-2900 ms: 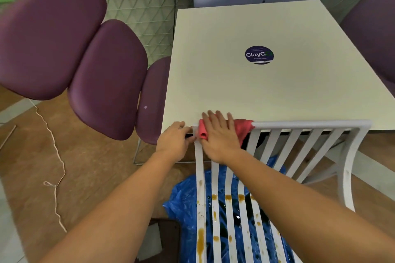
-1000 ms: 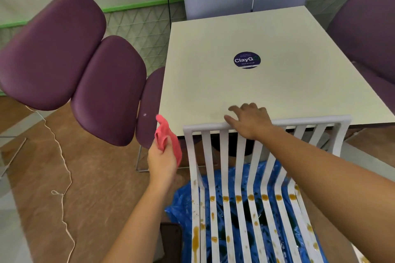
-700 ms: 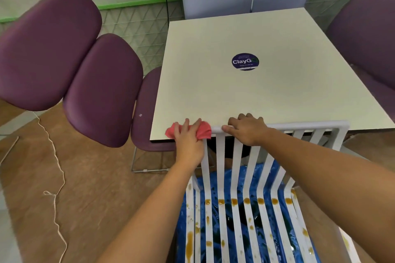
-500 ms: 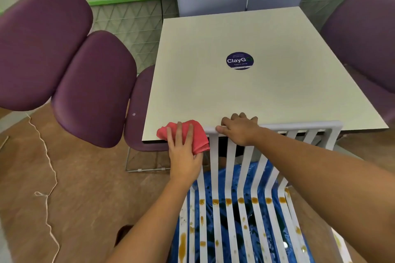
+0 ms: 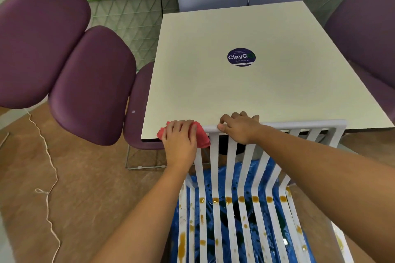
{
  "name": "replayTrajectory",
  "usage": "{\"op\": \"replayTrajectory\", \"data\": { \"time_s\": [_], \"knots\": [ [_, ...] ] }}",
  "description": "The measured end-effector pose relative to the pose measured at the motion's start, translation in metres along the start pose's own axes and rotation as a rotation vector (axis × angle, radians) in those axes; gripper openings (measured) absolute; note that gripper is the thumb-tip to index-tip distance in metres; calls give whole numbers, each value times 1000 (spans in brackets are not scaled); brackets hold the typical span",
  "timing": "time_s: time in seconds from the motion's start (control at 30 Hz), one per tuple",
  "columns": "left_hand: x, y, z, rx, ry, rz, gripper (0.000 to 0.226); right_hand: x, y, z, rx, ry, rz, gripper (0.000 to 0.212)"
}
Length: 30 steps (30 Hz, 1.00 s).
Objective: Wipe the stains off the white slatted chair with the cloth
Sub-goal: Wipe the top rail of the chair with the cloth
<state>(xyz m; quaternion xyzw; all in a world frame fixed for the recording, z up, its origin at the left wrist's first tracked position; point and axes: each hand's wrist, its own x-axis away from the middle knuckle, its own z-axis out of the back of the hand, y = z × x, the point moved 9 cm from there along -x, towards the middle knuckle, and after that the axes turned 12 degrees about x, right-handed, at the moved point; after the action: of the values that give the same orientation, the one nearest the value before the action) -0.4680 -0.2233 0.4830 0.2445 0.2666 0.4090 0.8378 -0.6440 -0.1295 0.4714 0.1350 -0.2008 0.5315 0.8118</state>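
Observation:
The white slatted chair [image 5: 303, 124] stands in front of me with its back against the table edge. Brown stains dot the seat slats, in a row across the bend and lower down. My left hand [image 5: 180, 142] presses the red cloth [image 5: 202, 136] over the left corner of the chair's top rail, fingers closed over it. My right hand [image 5: 239, 127] grips the top rail just right of the cloth, thumb underneath.
A cream table [image 5: 252, 83] with a round dark sticker [image 5: 241, 57] sits behind the chair. Purple padded seats [image 5: 92, 83] stand to the left and at the right [image 5: 363, 25]. Blue plastic sheeting [image 5: 256, 239] lies under the chair. A white cord [image 5: 50, 177] trails on the brown floor.
The cloth passed from my right hand to my left hand. My left hand brought it onto the rail's left corner, and my right hand took hold of the rail beside it.

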Motion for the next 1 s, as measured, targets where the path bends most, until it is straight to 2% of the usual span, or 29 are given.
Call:
{"op": "replayTrajectory", "data": {
  "time_s": [0.1,0.27,0.4,0.8,0.9,1.0],
  "knots": [
    [4,-5,0,139,110,57,29,-1,0,0,0,-7,1,49],
    [16,-24,0,397,321,314,33,-1,0,0,1,-9,6,51],
    [29,-35,2,531,424,377,38,-2,0,-1,1,-7,11,52],
    [49,-57,1,488,438,411,40,-1,-1,-1,8,22,6,50],
    [69,-74,-13,486,407,510,38,-1,-2,-1,36,37,-9,48],
    [104,-102,-36,440,260,675,40,0,-1,-2,49,37,-37,45]
  ]
}}
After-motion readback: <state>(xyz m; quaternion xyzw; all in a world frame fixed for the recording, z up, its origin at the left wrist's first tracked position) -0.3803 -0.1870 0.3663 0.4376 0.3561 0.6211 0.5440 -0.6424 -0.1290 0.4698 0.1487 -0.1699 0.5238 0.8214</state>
